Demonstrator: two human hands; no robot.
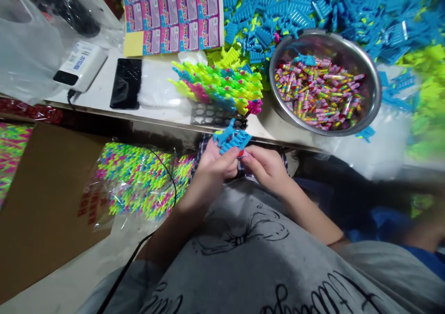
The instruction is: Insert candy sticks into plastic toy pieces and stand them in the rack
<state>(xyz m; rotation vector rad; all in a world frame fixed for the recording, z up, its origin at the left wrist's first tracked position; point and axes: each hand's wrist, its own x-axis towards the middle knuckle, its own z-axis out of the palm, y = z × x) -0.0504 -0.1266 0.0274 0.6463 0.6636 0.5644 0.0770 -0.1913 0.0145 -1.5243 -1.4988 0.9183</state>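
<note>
My left hand (216, 162) is closed around a blue plastic toy piece (232, 137) with a ribbed, ladder-like side, held just in front of the table edge. At the toy's lower right corner, my right hand (266, 166) pinches a small candy tube (242, 153) with a red end; fingers hide most of it. Above my hands stands a black perforated holder (205, 116), filled with neat rows of yellow, green, blue and pink toys (219, 84). To its right is a steel bowl (376, 94) of small wrapped candy tubes (320, 94), a blue toy piece lying on them.
Blue toy pieces (292, 8) heap up behind the bowl. Left on the table lie a label sheet (174, 20), a black phone (125, 84) and a white device (81, 64) with a cable. Bagged toys (139, 179) rest beside a cardboard box (52, 203). Another person's blurred arm (426, 226) shows at right.
</note>
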